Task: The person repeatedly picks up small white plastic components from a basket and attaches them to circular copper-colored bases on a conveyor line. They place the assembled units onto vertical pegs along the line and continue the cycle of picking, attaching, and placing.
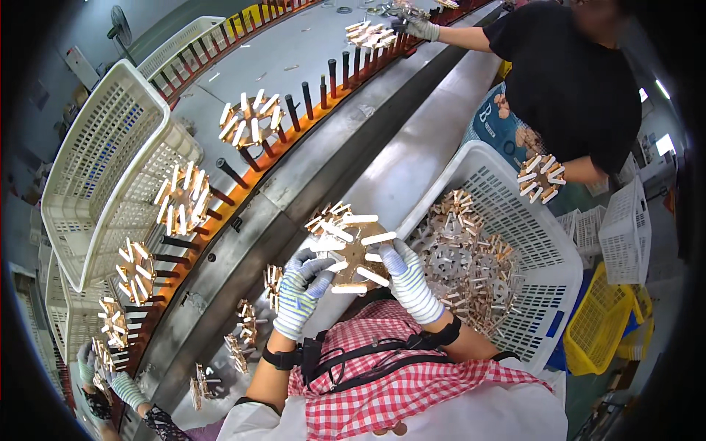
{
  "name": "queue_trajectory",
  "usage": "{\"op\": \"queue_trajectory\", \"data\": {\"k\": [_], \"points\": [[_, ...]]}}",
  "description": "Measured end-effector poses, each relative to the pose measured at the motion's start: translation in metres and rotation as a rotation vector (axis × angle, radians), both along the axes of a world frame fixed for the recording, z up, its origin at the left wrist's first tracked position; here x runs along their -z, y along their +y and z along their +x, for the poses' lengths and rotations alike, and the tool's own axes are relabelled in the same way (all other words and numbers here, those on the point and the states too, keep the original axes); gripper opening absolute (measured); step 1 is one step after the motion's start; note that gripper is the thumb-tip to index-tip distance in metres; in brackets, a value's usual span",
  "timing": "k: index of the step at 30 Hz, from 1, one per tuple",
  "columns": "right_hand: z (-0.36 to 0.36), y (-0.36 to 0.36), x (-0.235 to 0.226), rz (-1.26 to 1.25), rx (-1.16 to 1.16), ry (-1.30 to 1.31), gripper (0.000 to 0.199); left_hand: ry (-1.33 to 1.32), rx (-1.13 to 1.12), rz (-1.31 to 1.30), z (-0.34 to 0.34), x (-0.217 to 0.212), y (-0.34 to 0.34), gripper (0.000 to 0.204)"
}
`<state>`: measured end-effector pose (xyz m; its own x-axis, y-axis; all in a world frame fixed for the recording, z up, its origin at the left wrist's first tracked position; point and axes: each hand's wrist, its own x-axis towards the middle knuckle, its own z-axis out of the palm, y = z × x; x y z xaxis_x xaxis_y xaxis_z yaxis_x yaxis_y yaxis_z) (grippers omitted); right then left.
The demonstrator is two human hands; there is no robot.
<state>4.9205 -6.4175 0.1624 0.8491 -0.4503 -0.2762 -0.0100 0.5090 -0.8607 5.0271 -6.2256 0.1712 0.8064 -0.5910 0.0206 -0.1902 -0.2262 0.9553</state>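
In front of my chest is a round brass-coloured disc with white rods sticking out around it. My left hand, in a striped knit glove, grips its left edge with the fingers bent round. On the opposite edge my right hand, gloved alike, closes on the disc, its fingertips partly hidden. Just beyond, touching or close behind it, a cluster of similar white-rodded pieces lies on the metal ledge.
A white basket full of such pieces stands at my right. Left runs a conveyor with upright dark pegs, several carrying rodded discs. A co-worker holds another disc at right; another person's gloved hands work at lower left.
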Motion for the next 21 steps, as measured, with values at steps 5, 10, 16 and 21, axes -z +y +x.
{"op": "queue_trajectory", "data": {"k": [5, 10, 16, 21], "points": [[0.001, -0.017, 0.006, 0.112, -0.001, 0.003, 0.046, 0.141, 0.204, 0.021, 0.015, -0.017, -0.011, 0.025], [0.006, -0.040, 0.006, 0.165, 0.015, 0.020, 0.047, 0.169, 0.261, 0.045, 0.020, -0.018, -0.031, 0.028], [0.004, -0.060, -0.013, 0.107, -0.016, 0.039, 0.044, 0.088, -0.096, -0.216, 0.026, -0.014, -0.062, 0.024], [0.007, -0.079, -0.014, 0.075, -0.032, 0.053, 0.044, 0.219, 0.107, -0.010, 0.035, -0.032, -0.084, 0.023]]}}
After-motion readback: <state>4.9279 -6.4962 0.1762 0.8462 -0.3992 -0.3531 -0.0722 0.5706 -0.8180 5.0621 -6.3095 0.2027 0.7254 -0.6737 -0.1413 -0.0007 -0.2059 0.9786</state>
